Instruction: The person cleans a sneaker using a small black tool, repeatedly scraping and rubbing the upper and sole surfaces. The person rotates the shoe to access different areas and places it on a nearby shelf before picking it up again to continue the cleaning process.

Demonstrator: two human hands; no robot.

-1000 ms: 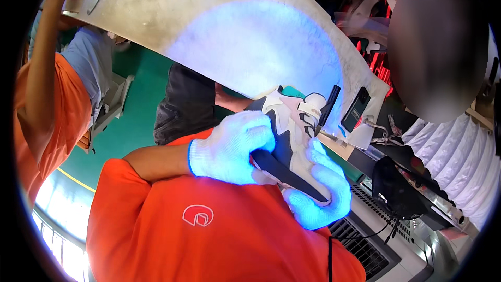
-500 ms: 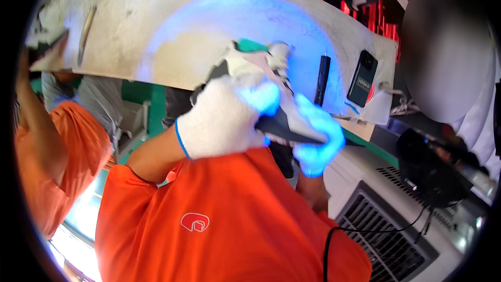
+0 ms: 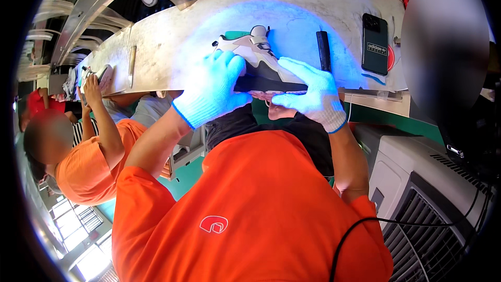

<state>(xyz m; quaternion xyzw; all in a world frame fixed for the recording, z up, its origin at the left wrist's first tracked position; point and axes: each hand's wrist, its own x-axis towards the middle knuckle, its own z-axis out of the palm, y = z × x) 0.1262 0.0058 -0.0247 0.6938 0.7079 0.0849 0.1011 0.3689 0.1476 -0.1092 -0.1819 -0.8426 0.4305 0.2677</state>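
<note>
A sneaker [image 3: 259, 68] in beige, grey and black, with a green lining, stands sideways at the near edge of the worktable, bathed in blue light. Its toe points to my right. My left hand [image 3: 213, 87], in a white knitted glove, grips the heel end with the thumb low along the sole. My right hand [image 3: 314, 93], gloved the same way, is at the toe; its index finger reaches over the upper and its thumb lies under the sole edge. Both hands are closed around the shoe.
To the right of the shoe lie a slim black tool [image 3: 323, 51] and a dark phone [image 3: 374, 47]. A thin wooden-looking stick [image 3: 132, 68] rests farther left. At the far left, a co-worker in orange [image 3: 102, 159] handles another shoe [image 3: 104, 77]. A vented machine [image 3: 417, 224] stands at lower right.
The shoe has gone from slanting down toward the right to lying level on the table edge. My hands have turned with it, and the view has shifted, showing more of the co-worker.
</note>
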